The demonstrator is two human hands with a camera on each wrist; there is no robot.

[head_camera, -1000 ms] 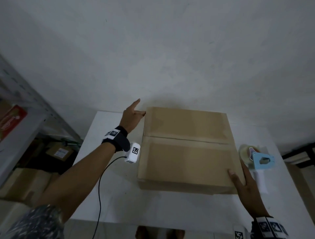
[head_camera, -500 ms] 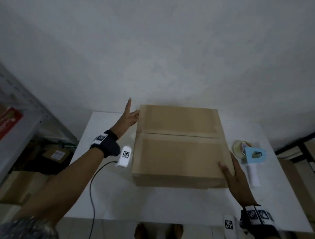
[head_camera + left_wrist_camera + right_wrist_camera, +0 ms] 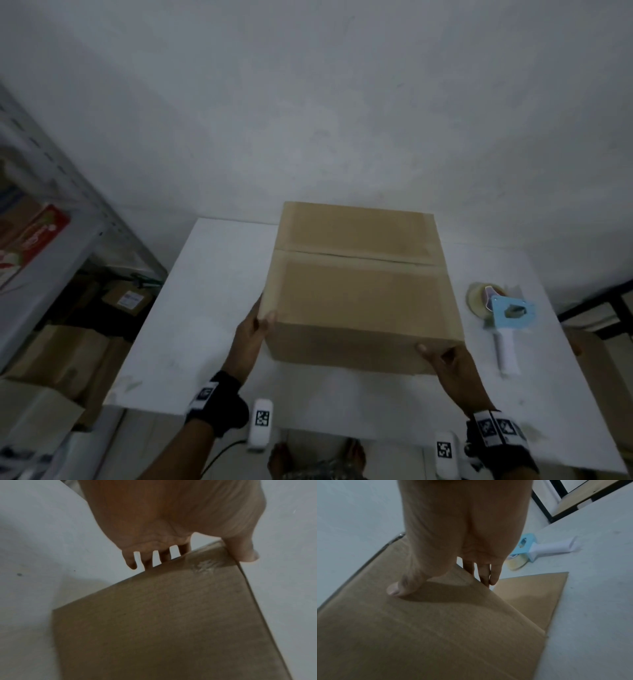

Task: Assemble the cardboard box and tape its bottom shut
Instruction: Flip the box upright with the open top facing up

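You have the brown cardboard box (image 3: pixel 359 284) sitting on the white table (image 3: pixel 212 308), flaps folded shut on top with the centre seam running side to side, and tape seems already laid along it. Your left hand (image 3: pixel 251 337) grips the box's near left corner, thumb on top, fingers down the side; your right hand (image 3: pixel 452 368) clasps the near right corner the same way. The blue-and-white tape dispenser (image 3: pixel 503 318) lies just right of the box. Keep both thumbs pressing the flap flat and lift evenly, since a loose bottom flap splays out right of the box.
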